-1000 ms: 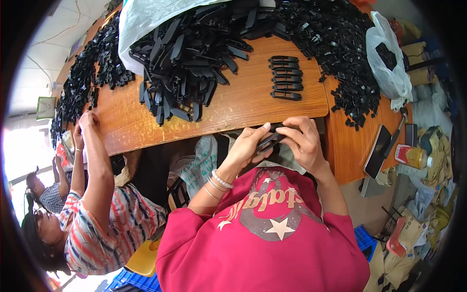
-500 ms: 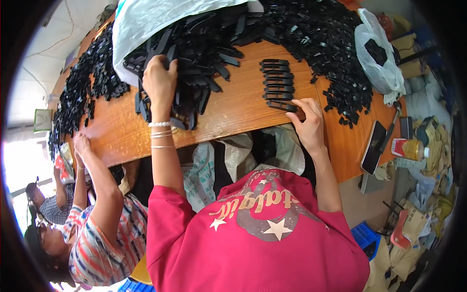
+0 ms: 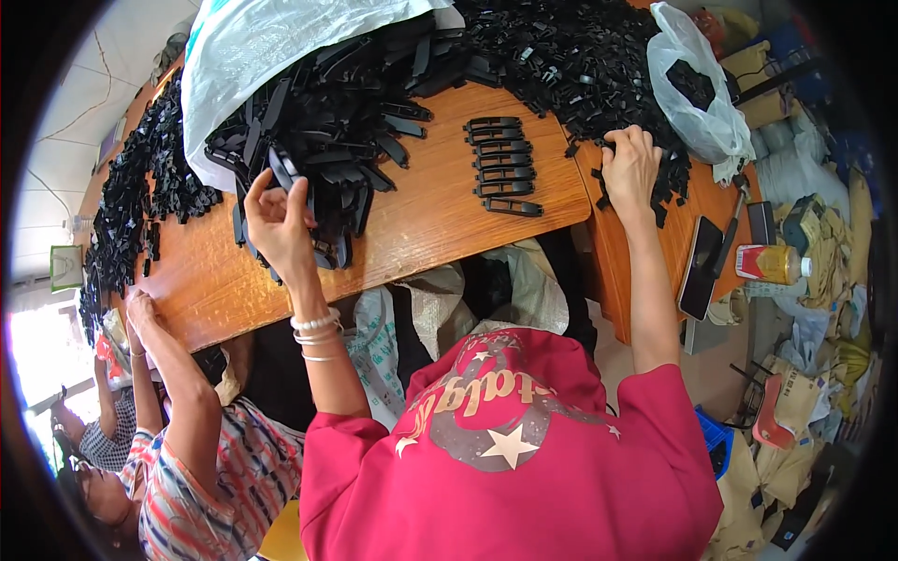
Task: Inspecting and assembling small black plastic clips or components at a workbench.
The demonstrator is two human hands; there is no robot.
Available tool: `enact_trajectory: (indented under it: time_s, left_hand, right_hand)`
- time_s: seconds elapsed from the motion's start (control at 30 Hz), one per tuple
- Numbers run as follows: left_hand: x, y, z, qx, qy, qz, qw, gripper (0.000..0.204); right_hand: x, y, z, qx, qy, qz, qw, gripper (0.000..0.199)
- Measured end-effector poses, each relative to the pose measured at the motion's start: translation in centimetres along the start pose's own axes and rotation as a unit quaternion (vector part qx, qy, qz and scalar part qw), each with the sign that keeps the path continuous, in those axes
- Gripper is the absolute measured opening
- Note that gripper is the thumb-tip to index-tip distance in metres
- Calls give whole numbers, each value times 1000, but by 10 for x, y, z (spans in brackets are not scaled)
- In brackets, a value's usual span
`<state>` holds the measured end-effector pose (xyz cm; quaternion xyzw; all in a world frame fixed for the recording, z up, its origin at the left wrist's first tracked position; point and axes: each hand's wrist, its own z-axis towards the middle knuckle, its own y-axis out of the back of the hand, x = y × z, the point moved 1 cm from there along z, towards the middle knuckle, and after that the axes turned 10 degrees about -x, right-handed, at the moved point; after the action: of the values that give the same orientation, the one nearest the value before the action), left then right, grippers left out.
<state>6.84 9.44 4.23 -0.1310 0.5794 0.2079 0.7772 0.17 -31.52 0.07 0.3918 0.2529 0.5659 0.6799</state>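
Observation:
My left hand [image 3: 279,222] pinches a long, flat black plastic piece [image 3: 283,166] between thumb and fingers, tilted upright. Just beyond it lies a heap of similar long black pieces [image 3: 341,112], spilling from a large white plastic bag [image 3: 224,79]. Over at the right, my right hand [image 3: 632,176] has its fingers bent down at the edge of a pile of small black plastic parts [image 3: 585,65]; what its fingertips grip is hidden. Between my hands, several slotted black plastic pieces [image 3: 505,174] lie in a neat column on the wooden table [image 3: 412,220].
Beyond my right hand is a translucent plastic bag [image 3: 725,136] with black parts. A phone [image 3: 700,266] and a bottle of yellow liquid [image 3: 772,264] are at the right. Another person's arm [image 3: 178,346] rests at the table's left edge, near another black pile [image 3: 122,215].
My left hand has drawn back from the heap with a long black piece. My right hand has left the column's nearest piece and moved right and away to the small parts.

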Motion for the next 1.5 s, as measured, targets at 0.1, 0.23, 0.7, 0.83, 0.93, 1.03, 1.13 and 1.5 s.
enact_trajectory:
  time_s: [0.1,0.23,0.7,0.83,0.93,1.03,1.13,1.5]
  left_hand:
    - [-11,-7,-32,78,42,-43,995,31]
    - [3,-22,-72,169,100,-41,980,22]
    - [13,-36,-111,153,403,-290,855,32]
    - [6,-33,-114,225,391,-322,832,32]
    - [-1,-32,-119,244,400,-371,802,33]
    - [-11,-39,-133,241,384,-427,783,35]
    - [-15,-38,-138,298,419,-457,726,37]
    - [-49,-28,-166,309,289,-271,864,26]
  right_hand:
    - [2,-4,0,-37,20,44,998,15]
    - [19,-15,18,-61,62,116,989,6]
    - [25,-14,28,-20,-153,308,939,10]
    - [36,11,13,-6,-256,544,799,7]
    - [62,39,-8,73,-260,564,781,10]
    - [97,78,-23,66,-127,518,843,12]
    - [117,91,-39,43,-50,507,859,16]
    - [125,101,-78,81,-213,615,755,17]
